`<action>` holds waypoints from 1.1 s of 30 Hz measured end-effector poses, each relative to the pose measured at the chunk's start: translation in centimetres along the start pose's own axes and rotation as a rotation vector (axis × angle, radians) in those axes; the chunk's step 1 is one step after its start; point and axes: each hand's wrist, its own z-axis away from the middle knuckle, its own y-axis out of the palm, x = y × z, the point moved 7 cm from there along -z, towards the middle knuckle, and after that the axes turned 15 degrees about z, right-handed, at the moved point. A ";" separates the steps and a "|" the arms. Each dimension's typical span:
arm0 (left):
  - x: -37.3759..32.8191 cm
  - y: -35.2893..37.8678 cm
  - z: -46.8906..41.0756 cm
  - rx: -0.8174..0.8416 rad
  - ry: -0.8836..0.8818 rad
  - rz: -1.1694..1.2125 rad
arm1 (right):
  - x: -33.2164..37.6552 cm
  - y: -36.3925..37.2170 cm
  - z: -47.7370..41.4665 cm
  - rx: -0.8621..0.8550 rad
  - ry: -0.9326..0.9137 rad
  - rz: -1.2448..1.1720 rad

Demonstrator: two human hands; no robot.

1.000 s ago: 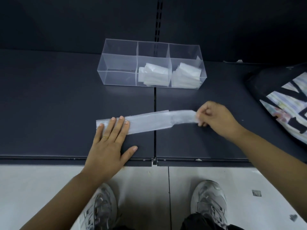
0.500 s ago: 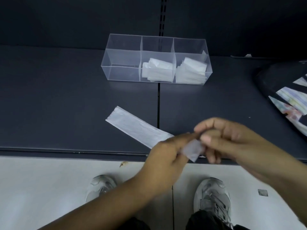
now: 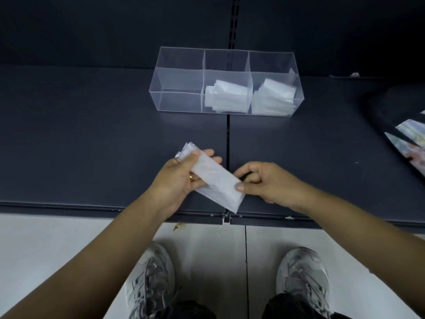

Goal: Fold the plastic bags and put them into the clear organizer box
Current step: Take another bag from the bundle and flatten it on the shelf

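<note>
The bag (image 3: 215,180) is a narrow folded strip. I hold it in both hands just above the front part of the shelf (image 3: 92,134), close to the front edge & right by the seam btw the two panels. Can't tell if any part touches the surface. Its long axis runs diagonal: one end points far-left, the other near-right toward the front edge. The far-left end is fanned, w/ loose layers sticking out; the near-right end looks square & clean.

My left hand (image 3: 181,180) grips the far half, fingers curled under it, thumb on top near the fanned end. My right hand (image 3: 264,180) pinches the near-right end w/ thumb & forefinger. Its other fingers are curled in, nothing else in it.

Step in hand, I'd say: the next end-over-end fold, to get the strip short enough for a compartment. To do it well:
- Square up the fanned layers w/ the left thumb first.
- Hold the strip taut & bring the near end onto the far end so the edges meet.
- Press the crease flat on the shelf.

Thin plastic prob springs open, so a pinch should stay on it till it drops in.

The box (image 3: 179,100) sits well apart, toward the back edge, long side parallel to it. The mid & right compartments hold folded bags (image 3: 226,95). The left one has none that I can see, so that's prob the place.
</note>
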 end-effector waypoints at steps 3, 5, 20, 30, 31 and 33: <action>-0.7 -2.6 -0.8 -0.217 0.022 -0.212 | -0.7 0.0 -0.2 -0.071 0.050 -0.003; -1.4 -3.8 -1.0 -0.299 0.066 -0.270 | -0.8 0.0 -0.2 -0.085 0.069 -0.009; 4.7 5.0 6.0 0.209 0.732 -1.409 | 0.4 0.4 -0.3 -0.048 0.182 -0.026; 2.8 2.2 4.8 0.125 0.518 -0.921 | 3.3 -2.6 2.6 -0.103 0.043 -0.085; 2.6 1.8 4.3 0.139 0.453 -0.838 | 3.3 -3.1 2.5 -0.140 -0.014 -0.045; 2.0 1.5 3.7 0.141 0.344 -0.694 | 3.0 -2.3 2.0 -0.072 -0.079 -0.066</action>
